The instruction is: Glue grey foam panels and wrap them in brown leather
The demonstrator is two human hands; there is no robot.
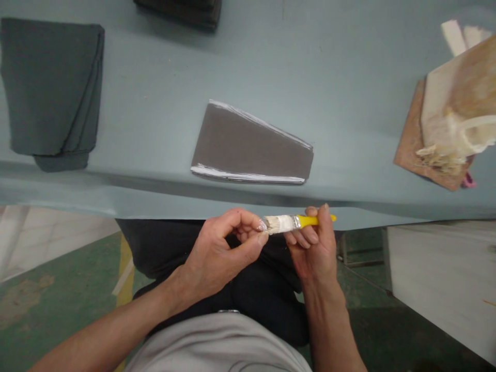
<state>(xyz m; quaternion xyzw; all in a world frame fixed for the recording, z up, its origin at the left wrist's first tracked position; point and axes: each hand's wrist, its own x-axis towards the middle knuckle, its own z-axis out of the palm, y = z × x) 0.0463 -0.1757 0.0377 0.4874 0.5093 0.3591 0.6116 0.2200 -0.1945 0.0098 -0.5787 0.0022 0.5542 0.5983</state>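
Note:
My right hand [315, 232] is closed around the yellow handle of a paintbrush [287, 223], held level just off the table's front edge. The thumb and forefinger of my left hand [228, 237] pinch the tips of its pale bristles, and white residue shows on those fingertips. Beyond my hands, a dark grey-brown tapered panel [251, 144] lies flat on the table. Streaky white bands run along its upper and lower long edges. Neither hand touches the panel.
A blue-green sheet [155, 103] covers the table. Dark cut pieces [50, 88] lie fanned at the left, and a dark stack [182, 10] sits at the back. To the right, a crusted, pale container [445, 98] stands on a brown board [408, 129].

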